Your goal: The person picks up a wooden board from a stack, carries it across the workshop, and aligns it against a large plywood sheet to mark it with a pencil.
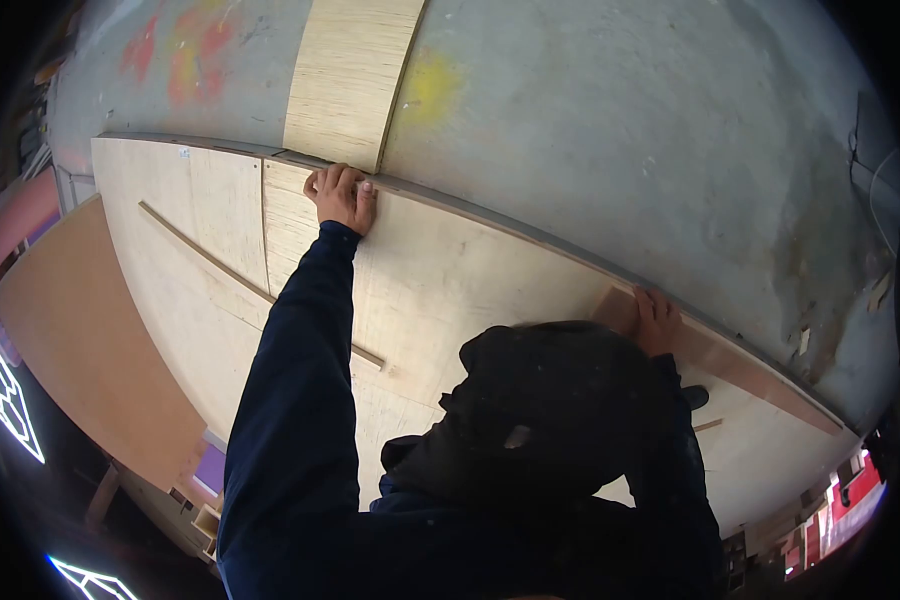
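My left hand [346, 203] has its fingers bent over the far edge of a large pale plywood panel [450, 255], close to the end of a plywood strip [355, 75] beyond that edge. My right hand [657, 322] lies farther right on the same edge, its fingers hooked over a long brown wooden strip [745, 373] that runs along it. Part of this hand, including the thumb, is hidden. A thin wooden batten [215, 257] rests slantwise on the panel. In the lower middle, a dark cap-like shape [560, 410] covers part of the panel and my right forearm.
Grey concrete floor [610, 120] with red and yellow paint stains stretches beyond the panel. A brown board [95, 330] stands to the left, with a purple piece [210, 468] near its lower end. Bright lamps [5, 390] show at the lower left, red items [840, 510] at the lower right.
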Demonstrator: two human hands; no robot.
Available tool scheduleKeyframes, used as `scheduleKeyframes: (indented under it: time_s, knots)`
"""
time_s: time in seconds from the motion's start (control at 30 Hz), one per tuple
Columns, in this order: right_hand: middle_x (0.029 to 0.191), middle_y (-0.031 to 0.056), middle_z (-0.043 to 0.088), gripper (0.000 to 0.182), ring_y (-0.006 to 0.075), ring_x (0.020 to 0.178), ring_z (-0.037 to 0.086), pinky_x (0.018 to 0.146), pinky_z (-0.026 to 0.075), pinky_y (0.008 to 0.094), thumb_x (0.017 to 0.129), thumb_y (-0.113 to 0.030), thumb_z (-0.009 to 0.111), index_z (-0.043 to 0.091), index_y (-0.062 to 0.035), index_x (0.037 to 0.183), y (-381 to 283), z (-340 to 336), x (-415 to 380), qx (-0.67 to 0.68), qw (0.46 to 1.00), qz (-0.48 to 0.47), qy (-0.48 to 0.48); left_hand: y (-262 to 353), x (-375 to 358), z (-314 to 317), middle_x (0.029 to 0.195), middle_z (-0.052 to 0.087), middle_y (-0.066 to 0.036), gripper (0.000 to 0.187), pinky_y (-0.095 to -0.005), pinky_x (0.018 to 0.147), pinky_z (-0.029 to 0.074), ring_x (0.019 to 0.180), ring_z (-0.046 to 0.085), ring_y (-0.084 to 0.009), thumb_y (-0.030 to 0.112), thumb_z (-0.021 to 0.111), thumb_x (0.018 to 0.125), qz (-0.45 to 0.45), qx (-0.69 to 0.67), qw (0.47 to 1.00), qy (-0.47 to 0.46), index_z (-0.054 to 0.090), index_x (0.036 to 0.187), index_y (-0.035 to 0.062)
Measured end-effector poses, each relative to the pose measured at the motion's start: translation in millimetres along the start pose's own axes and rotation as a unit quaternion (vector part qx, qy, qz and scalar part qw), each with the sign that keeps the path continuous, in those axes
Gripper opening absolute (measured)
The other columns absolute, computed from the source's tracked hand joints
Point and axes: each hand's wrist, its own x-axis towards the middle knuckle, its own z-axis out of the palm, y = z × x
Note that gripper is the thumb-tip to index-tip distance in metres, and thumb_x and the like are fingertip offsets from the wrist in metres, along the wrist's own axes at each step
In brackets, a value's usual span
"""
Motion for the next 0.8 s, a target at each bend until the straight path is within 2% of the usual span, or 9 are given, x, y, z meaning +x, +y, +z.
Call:
scheduleKeyframes:
  time_s: [0.2,0.3,0.37,0.43,0.5,0.57,0.67,0.73,0.8]
  knots:
    - [0.119,0.0088,0.049,0.080,0.0341,0.104,0.046,0.086,0.041,0.0480,0.055,-0.033,0.082,0.049,-0.0191,0.126,3,13,4,-0.044,0.998,-0.028,0.037,6,1,-2,0.095,0.056,-0.010,0.023,-0.0480,0.097,0.024,0.101,0.048,-0.0300,0.031,0.054,0.083,-0.025,0.017,1.000,0.007,0.060,0.090,0.0099]
    - [0.120,0.0106,0.049,0.074,0.0359,0.104,0.047,0.085,0.041,0.0486,0.060,-0.037,0.079,0.050,-0.0173,0.125,11,25,-4,-0.033,0.997,-0.027,0.068,12,1,-7,0.107,0.054,-0.013,0.031,-0.0487,0.098,0.025,0.109,0.046,-0.0317,0.028,0.056,0.082,-0.039,0.027,0.999,0.009,0.058,0.106,0.0082]
    - [0.118,0.0146,0.051,0.067,0.0389,0.101,0.050,0.085,0.041,0.0496,0.066,-0.038,0.075,0.051,-0.0138,0.124,43,47,-7,-0.145,0.974,-0.106,0.138,15,-1,-8,0.115,0.049,-0.016,0.041,-0.0494,0.098,0.025,0.113,0.042,-0.0330,0.031,0.056,0.083,-0.053,0.072,0.996,0.018,0.052,0.116,0.0077]
    - [0.114,0.0120,0.056,0.037,0.0362,0.099,0.055,0.077,0.047,0.0464,0.082,-0.020,0.060,0.054,-0.0157,0.119,55,18,-19,0.059,0.998,0.020,0.006,27,-7,-14,0.116,0.048,-0.018,0.045,-0.0499,0.099,0.024,0.113,0.041,-0.0335,0.032,0.056,0.083,-0.109,0.081,0.988,0.077,0.049,0.120,0.0073]
    - [0.113,0.0174,0.055,0.041,0.0380,0.100,0.054,0.081,0.045,0.0466,0.078,-0.020,0.064,0.053,-0.0090,0.117,65,-19,-44,-0.055,0.995,-0.060,0.065,36,-26,-4,0.119,0.046,-0.021,0.051,-0.0503,0.099,0.023,0.113,0.040,-0.0369,0.034,0.060,0.080,-0.165,0.063,0.978,0.113,0.048,0.122,0.0062]
    - [0.112,0.0201,0.054,0.048,0.0372,0.100,0.054,0.081,0.044,0.0468,0.074,-0.021,0.067,0.050,-0.0033,0.115,79,-36,-62,-0.101,0.994,0.014,0.031,55,-54,2,0.122,0.044,-0.023,0.056,-0.0513,0.098,0.026,0.113,0.039,-0.0400,0.035,0.062,0.078,-0.158,-0.003,0.982,0.106,0.048,0.122,0.0038]
    - [0.096,0.0189,0.055,0.050,0.0379,0.094,0.053,0.081,0.041,0.0488,0.068,-0.032,0.069,0.055,-0.0026,0.106,84,-50,-59,-0.107,0.993,0.030,-0.033,99,-92,2,0.111,0.050,-0.022,0.045,-0.0506,0.086,0.034,0.102,0.046,-0.0391,0.028,0.066,0.077,-0.092,-0.130,0.984,0.075,0.052,0.112,0.0051]
    - [0.092,0.0182,0.056,0.045,0.0373,0.091,0.054,0.080,0.041,0.0479,0.068,-0.031,0.069,0.058,-0.0031,0.101,59,-60,-37,-0.129,0.987,0.038,-0.089,133,-120,-3,0.085,0.062,-0.013,0.021,-0.0397,0.075,0.045,0.081,0.057,-0.0304,0.024,0.066,0.080,-0.118,-0.247,0.962,-0.017,0.063,0.092,0.0068]
    - [0.082,0.0156,0.059,0.034,0.0357,0.085,0.057,0.076,0.044,0.0457,0.070,-0.031,0.069,0.064,-0.0050,0.091,31,-49,-6,-0.130,0.982,0.016,-0.140,165,-150,-6,0.068,0.061,-0.010,0.020,-0.0356,0.062,0.048,0.069,0.059,-0.0256,0.024,0.066,0.082,-0.167,-0.342,0.924,-0.023,0.064,0.073,0.0062]
